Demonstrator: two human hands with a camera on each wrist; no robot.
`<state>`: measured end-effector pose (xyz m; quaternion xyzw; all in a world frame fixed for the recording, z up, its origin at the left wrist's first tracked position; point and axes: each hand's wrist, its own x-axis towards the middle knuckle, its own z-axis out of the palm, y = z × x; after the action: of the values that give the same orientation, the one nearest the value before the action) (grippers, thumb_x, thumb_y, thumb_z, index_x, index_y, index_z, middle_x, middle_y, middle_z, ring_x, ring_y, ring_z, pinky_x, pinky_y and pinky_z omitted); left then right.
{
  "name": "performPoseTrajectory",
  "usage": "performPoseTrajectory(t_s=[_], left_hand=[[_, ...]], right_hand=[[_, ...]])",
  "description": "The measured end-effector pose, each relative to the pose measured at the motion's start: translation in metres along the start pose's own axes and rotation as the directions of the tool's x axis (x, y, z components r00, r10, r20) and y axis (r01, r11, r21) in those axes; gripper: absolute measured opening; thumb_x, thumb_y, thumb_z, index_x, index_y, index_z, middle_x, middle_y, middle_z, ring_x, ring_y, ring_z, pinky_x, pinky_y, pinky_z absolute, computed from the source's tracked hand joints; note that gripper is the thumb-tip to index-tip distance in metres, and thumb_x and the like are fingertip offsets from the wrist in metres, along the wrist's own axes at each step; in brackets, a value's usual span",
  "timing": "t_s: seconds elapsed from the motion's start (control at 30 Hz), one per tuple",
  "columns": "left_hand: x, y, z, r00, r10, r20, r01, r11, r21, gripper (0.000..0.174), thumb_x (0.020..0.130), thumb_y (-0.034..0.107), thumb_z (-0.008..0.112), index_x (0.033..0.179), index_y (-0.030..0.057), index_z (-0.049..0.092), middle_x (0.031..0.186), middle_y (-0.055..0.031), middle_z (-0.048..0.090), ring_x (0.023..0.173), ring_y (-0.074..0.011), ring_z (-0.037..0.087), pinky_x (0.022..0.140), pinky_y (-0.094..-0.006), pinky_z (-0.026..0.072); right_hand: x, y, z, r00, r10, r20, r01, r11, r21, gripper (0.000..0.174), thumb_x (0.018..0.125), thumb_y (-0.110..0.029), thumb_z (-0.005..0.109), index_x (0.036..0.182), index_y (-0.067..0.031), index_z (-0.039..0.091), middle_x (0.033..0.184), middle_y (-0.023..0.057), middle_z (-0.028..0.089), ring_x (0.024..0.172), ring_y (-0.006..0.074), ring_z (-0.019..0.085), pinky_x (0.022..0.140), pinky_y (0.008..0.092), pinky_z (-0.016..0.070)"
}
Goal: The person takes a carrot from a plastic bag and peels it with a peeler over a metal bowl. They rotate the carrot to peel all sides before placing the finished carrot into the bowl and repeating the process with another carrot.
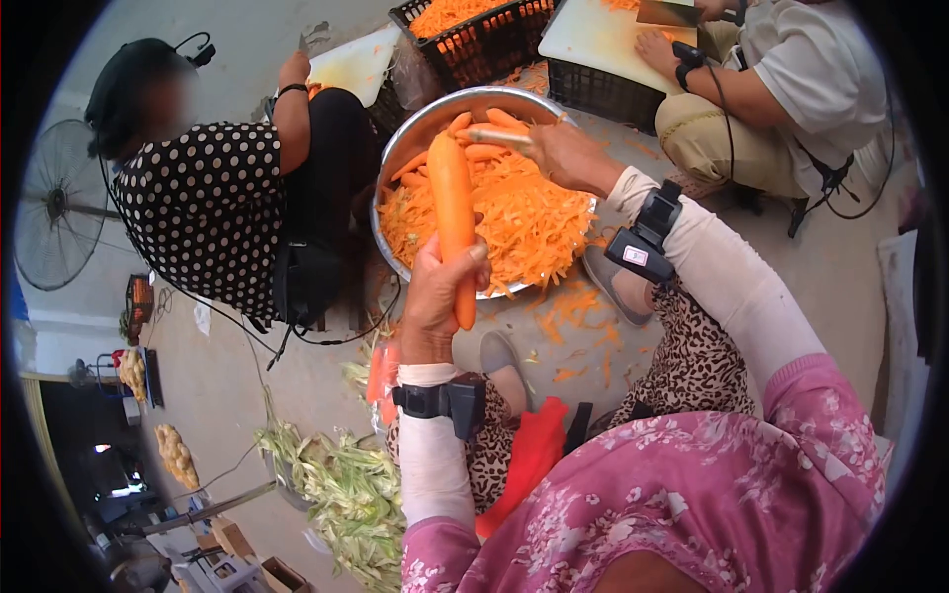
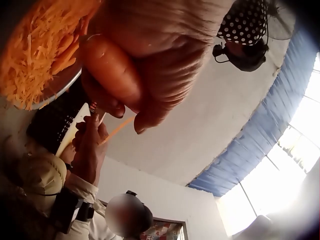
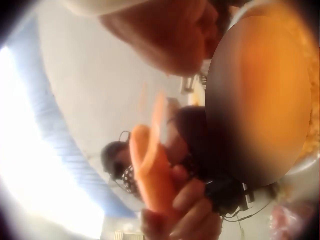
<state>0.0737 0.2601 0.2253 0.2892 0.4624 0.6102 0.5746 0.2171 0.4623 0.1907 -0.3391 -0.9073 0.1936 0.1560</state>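
My left hand grips the lower end of a large carrot, which stands nearly upright over the near side of a metal basin. In my right hand is a peeler, reaching past the carrot's top end over the basin. Orange peel strips heap up in the basin, with several whole carrots toward its far side. The right wrist view is blurred and shows a strip of peel by the carrot. In the left wrist view, fingers wrap around the carrot's butt.
At the left sits a person in a dotted top; another in a white shirt works at a cutting board. A black crate of orange shreds stands behind the basin. Corn husks and scattered peel lie on the floor.
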Motion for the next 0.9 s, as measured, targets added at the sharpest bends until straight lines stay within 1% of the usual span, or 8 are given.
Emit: performPoseTrajectory(t_s=[0.07, 0.13, 0.2, 0.4, 0.5, 0.57, 0.73, 0.9], left_hand=[[0.005, -0.004, -0.007, 1.000, 0.010, -0.020, -0.011, 0.999, -0.044, 0.042, 0.081, 0.009, 0.063, 0.117, -0.0029, 0.045, 0.075, -0.0042, 0.052, 0.059, -0.0122, 0.051, 0.052, -0.0229, 0.0411], [0.008, -0.007, -0.014, 0.998, -0.052, 0.019, 0.055, 0.957, -0.286, 0.046, 0.084, 0.011, 0.062, 0.122, -0.0042, 0.043, 0.079, -0.0052, 0.053, 0.061, -0.0125, 0.048, 0.051, -0.0218, 0.0387], [0.009, -0.007, -0.015, 0.997, -0.068, 0.021, 0.071, 0.951, -0.302, 0.046, 0.086, 0.012, 0.061, 0.124, -0.0046, 0.041, 0.079, -0.0054, 0.052, 0.062, -0.0125, 0.046, 0.051, -0.0218, 0.0374], [0.006, -0.009, -0.015, 0.992, -0.120, 0.045, 0.126, 0.850, -0.512, 0.034, 0.086, 0.007, 0.056, 0.117, 0.0005, 0.044, 0.072, -0.0044, 0.048, 0.056, -0.0123, 0.044, 0.048, -0.0245, 0.0345], [0.006, -0.009, -0.020, 0.991, -0.086, 0.107, 0.128, 0.855, -0.503, 0.032, 0.084, 0.006, 0.058, 0.113, 0.0015, 0.045, 0.071, -0.0037, 0.047, 0.054, -0.0119, 0.042, 0.048, -0.0248, 0.0334], [0.006, -0.008, -0.020, 0.991, -0.069, 0.112, 0.106, 0.922, -0.373, 0.036, 0.081, 0.005, 0.059, 0.115, -0.0004, 0.045, 0.071, -0.0035, 0.047, 0.053, -0.0118, 0.043, 0.049, -0.0243, 0.0346], [0.009, -0.004, -0.007, 0.991, -0.072, 0.114, 0.091, 0.980, -0.176, 0.045, 0.078, 0.005, 0.060, 0.119, -0.0056, 0.044, 0.069, -0.0037, 0.049, 0.054, -0.0118, 0.046, 0.049, -0.0238, 0.0371], [0.014, -0.002, -0.010, 0.990, -0.029, -0.136, 0.044, 0.994, 0.105, 0.039, 0.077, 0.003, 0.064, 0.111, -0.0033, 0.047, 0.069, -0.0033, 0.051, 0.052, -0.0110, 0.050, 0.048, -0.0225, 0.0410]], right_hand=[[0.004, 0.000, -0.007, 0.991, -0.035, -0.132, 0.051, 0.991, 0.123, 0.021, 0.088, -0.020, 0.051, 0.090, -0.0008, 0.058, 0.080, 0.0250, 0.061, 0.078, 0.0403, 0.060, 0.068, 0.0491, 0.0462], [-0.004, -0.017, -0.016, 0.986, -0.051, -0.158, 0.077, 0.984, 0.160, 0.021, 0.089, -0.021, 0.051, 0.091, -0.0007, 0.057, 0.081, 0.0239, 0.061, 0.078, 0.0412, 0.060, 0.067, 0.0498, 0.0455], [-0.009, -0.025, -0.012, 0.946, -0.208, -0.250, 0.281, 0.910, 0.306, 0.021, 0.088, -0.020, 0.055, 0.089, 0.0002, 0.056, 0.076, 0.0212, 0.058, 0.071, 0.0381, 0.058, 0.061, 0.0434, 0.0434], [-0.038, -0.057, -0.021, 0.898, -0.440, -0.004, 0.414, 0.840, 0.352, 0.018, 0.088, -0.020, 0.055, 0.085, -0.0027, 0.050, 0.068, 0.0180, 0.052, 0.068, 0.0389, 0.055, 0.059, 0.0456, 0.0411], [-0.026, -0.047, -0.006, 0.897, -0.417, -0.146, 0.442, 0.856, 0.269, 0.018, 0.088, -0.019, 0.054, 0.083, -0.0033, 0.049, 0.068, 0.0186, 0.052, 0.066, 0.0394, 0.054, 0.059, 0.0472, 0.0414], [-0.012, -0.033, -0.002, 0.882, -0.399, -0.249, 0.452, 0.866, 0.214, 0.018, 0.088, -0.019, 0.054, 0.082, -0.0028, 0.049, 0.069, 0.0193, 0.054, 0.066, 0.0397, 0.055, 0.059, 0.0475, 0.0419], [0.003, -0.003, 0.003, 0.993, -0.089, -0.072, 0.090, 0.996, 0.016, 0.022, 0.090, -0.021, 0.053, 0.086, 0.0000, 0.055, 0.075, 0.0224, 0.058, 0.068, 0.0403, 0.058, 0.061, 0.0486, 0.0433], [0.000, -0.016, -0.014, 0.984, -0.049, -0.169, 0.075, 0.985, 0.153, 0.020, 0.090, -0.022, 0.052, 0.088, -0.0025, 0.057, 0.073, 0.0223, 0.060, 0.075, 0.0398, 0.060, 0.065, 0.0502, 0.0454]])
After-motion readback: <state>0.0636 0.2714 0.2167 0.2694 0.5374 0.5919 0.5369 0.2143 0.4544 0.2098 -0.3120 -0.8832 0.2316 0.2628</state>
